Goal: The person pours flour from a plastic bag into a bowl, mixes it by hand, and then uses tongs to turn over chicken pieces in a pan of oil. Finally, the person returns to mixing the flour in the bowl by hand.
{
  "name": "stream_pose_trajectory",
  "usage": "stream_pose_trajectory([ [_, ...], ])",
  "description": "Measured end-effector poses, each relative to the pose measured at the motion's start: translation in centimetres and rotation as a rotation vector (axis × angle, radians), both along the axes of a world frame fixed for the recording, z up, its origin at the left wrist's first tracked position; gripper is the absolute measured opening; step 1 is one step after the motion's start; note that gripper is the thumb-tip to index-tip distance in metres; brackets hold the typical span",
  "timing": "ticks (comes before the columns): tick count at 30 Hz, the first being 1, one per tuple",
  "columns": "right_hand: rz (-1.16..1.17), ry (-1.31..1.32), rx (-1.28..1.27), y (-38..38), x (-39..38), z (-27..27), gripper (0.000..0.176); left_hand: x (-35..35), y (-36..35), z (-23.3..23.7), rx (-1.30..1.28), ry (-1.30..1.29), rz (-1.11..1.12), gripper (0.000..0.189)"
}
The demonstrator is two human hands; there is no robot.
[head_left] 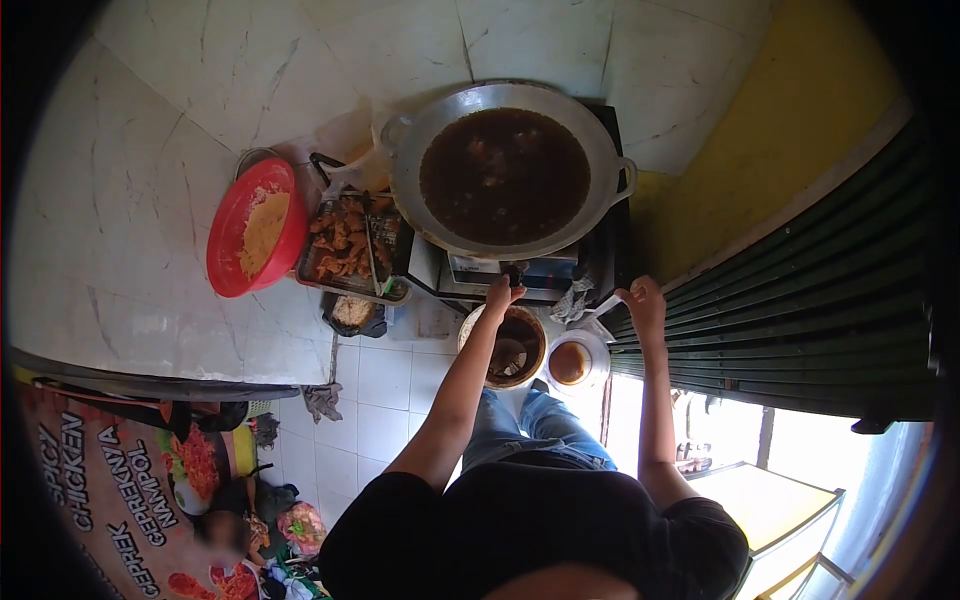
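A wide metal wok (pixel 405 165) with dark brown oil stands on the gas stove (pixel 545 270), several pale pieces showing in the oil. My left hand (pixel 503 297) reaches to the stove's front below the wok, fingers closed at a dark control knob (pixel 515 271). To the right, my right hand (pixel 643 300) is curled, fingertips at the end of a narrow whitish strip (pixel 606 306); I cannot tell whether it grips this. Below it, a white tub (pixel 601 356) holds something brown, beside a round container (pixel 465 335) with dark contents. A crumpled cloth (pixel 573 300) lies near the stove's right corner.
Left of the wok, a tray (pixel 302 268) holds fried pieces and tongs (pixel 372 240). A red basin (pixel 220 240) contains pale flour. A bag (pixel 352 313) of pale crumbs sits below the tray. Dark corrugated shutter (pixel 800 290) borders the right. A printed banner (pixel 95 470) is lower left.
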State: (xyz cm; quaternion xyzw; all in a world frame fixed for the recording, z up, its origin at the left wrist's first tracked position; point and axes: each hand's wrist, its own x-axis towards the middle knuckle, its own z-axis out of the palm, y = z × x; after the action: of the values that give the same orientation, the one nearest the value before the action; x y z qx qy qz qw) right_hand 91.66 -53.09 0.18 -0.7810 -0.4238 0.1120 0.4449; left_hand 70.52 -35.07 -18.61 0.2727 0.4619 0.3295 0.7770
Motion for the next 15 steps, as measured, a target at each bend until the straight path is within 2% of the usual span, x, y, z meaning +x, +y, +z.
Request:
stream_pose_trajectory([
  [1, -0.003, -0.001, -0.011, -0.1, 0.0, 0.1, 0.028, 0.0, 0.0, 0.0, -0.07, -0.101, 0.043, 0.035],
  [7, -0.017, -0.008, -0.037, -0.1, -0.2, 0.3, 0.027, -0.6, 0.0, 0.6, -0.184, -0.211, 0.033, 0.035],
  [10, -0.036, -0.004, -0.024, -0.2, -0.4, 0.2, 0.027, -0.6, -0.4, 0.8, -0.145, -0.178, 0.016, 0.04],
  [13, -0.064, -0.028, 0.061, -0.4, -0.8, 0.0, 0.027, -1.4, -0.6, 0.3, -0.163, -0.233, -0.097, 0.045],
  [15, -0.106, -0.074, 0.123, -0.4, -2.1, 1.0, 0.028, -2.5, -1.9, 2.5, -0.101, -0.076, -0.143, 0.049],
])
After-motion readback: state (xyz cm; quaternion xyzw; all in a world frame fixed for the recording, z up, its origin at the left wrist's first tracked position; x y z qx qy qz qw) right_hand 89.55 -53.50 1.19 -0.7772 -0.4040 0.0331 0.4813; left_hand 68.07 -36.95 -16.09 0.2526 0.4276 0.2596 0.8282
